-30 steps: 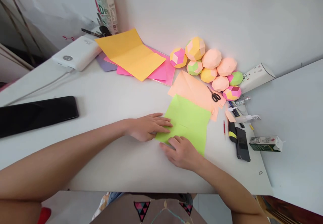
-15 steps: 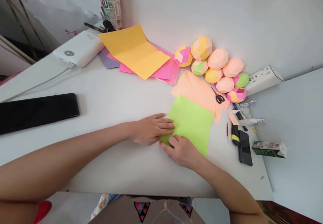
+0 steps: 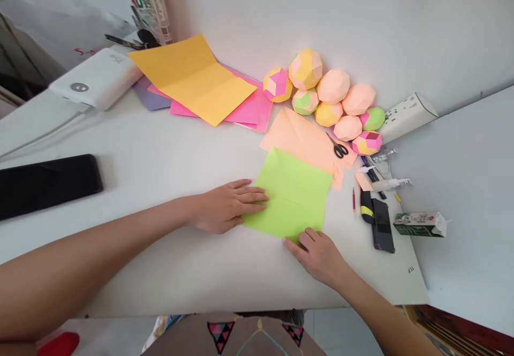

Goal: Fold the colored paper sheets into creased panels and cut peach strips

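A light green sheet of paper (image 3: pixel 291 184) lies flat on the white table, its top corner overlapping a peach sheet (image 3: pixel 299 134). My left hand (image 3: pixel 228 206) rests palm down at the green sheet's left corner, fingers stretched out over it. At the sheet's near edge, toward its right corner, is my right hand (image 3: pixel 319 254), with curled fingers on the paper and the thumb along the edge. Its grip on that edge is partly hidden under the fingers. Black-handled scissors (image 3: pixel 340 150) lie on the peach sheet.
Several faceted paper balls (image 3: pixel 333 86) sit along the wall behind. Orange paper (image 3: pixel 196 80) lies over pink sheets (image 3: pixel 263 112) at back left. A white power bank (image 3: pixel 96 77) and black phone (image 3: pixel 48 184) are on the left. A smaller phone (image 3: pixel 383 227) and carton (image 3: pixel 421 224) stand right.
My right hand has slid rightward along the green sheet's near edge, away from my left hand. The left hand stays on the sheet. The whole view has shifted slightly.
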Motion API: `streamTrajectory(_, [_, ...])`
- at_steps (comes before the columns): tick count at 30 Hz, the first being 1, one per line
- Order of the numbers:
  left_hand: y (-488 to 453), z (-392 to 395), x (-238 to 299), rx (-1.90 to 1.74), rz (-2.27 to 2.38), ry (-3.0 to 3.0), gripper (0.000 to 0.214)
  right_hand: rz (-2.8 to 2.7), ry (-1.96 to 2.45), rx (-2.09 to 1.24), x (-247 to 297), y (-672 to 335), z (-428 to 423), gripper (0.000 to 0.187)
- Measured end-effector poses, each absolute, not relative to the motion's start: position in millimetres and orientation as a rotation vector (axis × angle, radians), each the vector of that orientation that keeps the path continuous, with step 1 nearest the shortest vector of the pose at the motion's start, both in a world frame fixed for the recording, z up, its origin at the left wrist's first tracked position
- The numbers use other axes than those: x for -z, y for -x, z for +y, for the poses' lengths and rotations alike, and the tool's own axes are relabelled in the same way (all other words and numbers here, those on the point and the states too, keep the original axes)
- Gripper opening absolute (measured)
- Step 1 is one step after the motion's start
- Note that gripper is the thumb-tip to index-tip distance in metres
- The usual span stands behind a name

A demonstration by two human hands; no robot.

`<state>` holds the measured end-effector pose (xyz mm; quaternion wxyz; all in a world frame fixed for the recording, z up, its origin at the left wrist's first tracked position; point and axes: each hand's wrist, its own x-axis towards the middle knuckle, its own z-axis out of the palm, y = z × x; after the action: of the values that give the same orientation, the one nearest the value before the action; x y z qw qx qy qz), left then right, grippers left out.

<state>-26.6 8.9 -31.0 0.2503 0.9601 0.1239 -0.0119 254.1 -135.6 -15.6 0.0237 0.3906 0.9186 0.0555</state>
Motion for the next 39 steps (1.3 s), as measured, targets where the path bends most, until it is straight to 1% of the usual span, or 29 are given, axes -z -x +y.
streamTrajectory(9, [27.4, 9.2, 36.1, -0.059, 0.306, -2.596, 0.058, 2.751, -1.381, -0.253, 8.1, -301.1, -175.7, 0.033])
streamTrajectory(13, [27.3, 9.0, 36.2, -0.042, 0.303, -2.600, 0.059, 2.729, -1.422, -0.257, 7.6, -311.6, -184.3, 0.029])
streamTrajectory(18, [27.1, 8.9, 34.4, -0.009, 0.299, -2.620, 0.060, 2.783, -1.440, -0.228, 8.8, -319.2, -188.7, 0.030])
streamTrajectory(21, [27.0, 8.9, 33.8, -0.024, 0.283, -2.632, 0.058, 2.832, -1.473, -0.165, 8.1, -320.7, -188.8, 0.028])
streamTrajectory(25, [27.5, 7.4, 36.1, -0.110, 0.290, -2.630, 0.057, 2.937, -1.639, -0.009, 4.9, -311.7, -177.0, 0.018])
streamTrajectory(28, [28.3, 4.1, 39.9, -0.226, 0.364, -2.616, 0.057, 2.995, -1.846, -0.059, 3.3, -291.8, -150.7, 0.016])
streamTrajectory(30, [28.3, 1.4, 41.7, -0.276, 0.407, -2.608, 0.060, 2.962, -1.913, -0.061, 3.0, -274.2, -125.8, 0.021])
streamTrajectory(32, [27.5, -0.9, 42.0, -0.299, 0.455, -2.599, 0.065, 2.827, -1.910, 0.036, 2.7, -256.9, -99.7, 0.038])
streamTrajectory(35, [24.8, -2.6, 39.1, -0.300, 0.521, -2.599, 0.071, 2.599, -1.870, 0.292, 1.8, -238.6, -68.5, 0.064])
streamTrajectory(37, [22.2, -4.0, 36.4, -0.262, 0.548, -2.616, 0.074, 2.545, -1.856, 0.377, 1.3, -233.2, -56.9, 0.070])
streamTrajectory(39, [19.2, -7.8, 35.6, -0.217, 0.555, -2.662, 0.074, 2.547, -1.856, 0.402, 1.1, -231.8, -51.9, 0.069])
